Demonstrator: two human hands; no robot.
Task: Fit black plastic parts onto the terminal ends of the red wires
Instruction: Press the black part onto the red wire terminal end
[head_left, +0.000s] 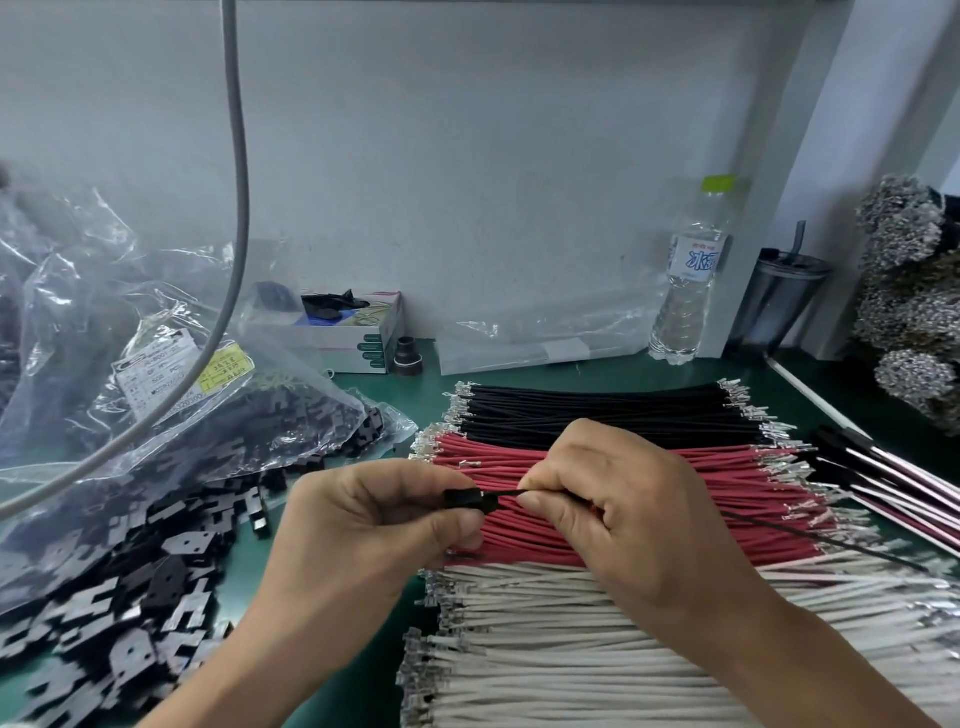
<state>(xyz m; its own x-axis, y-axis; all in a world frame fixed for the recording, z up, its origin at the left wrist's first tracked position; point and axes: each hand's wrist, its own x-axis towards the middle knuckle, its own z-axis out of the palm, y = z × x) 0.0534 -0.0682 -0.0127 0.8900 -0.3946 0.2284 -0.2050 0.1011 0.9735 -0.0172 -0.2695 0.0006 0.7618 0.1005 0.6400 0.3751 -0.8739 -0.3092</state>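
Note:
My left hand pinches a small black plastic part between thumb and fingers. My right hand pinches a thin black wire whose end meets the part; the wire trails off to the right over the bundles. Both hands hover above the stack of red wires with metal terminals at both ends. A heap of loose black plastic parts lies on the green mat at the lower left.
Black wires lie behind the red ones, white wires in front. Clear bags of black parts fill the left. A small box, water bottle, tumbler and terminal reels stand along the back and right.

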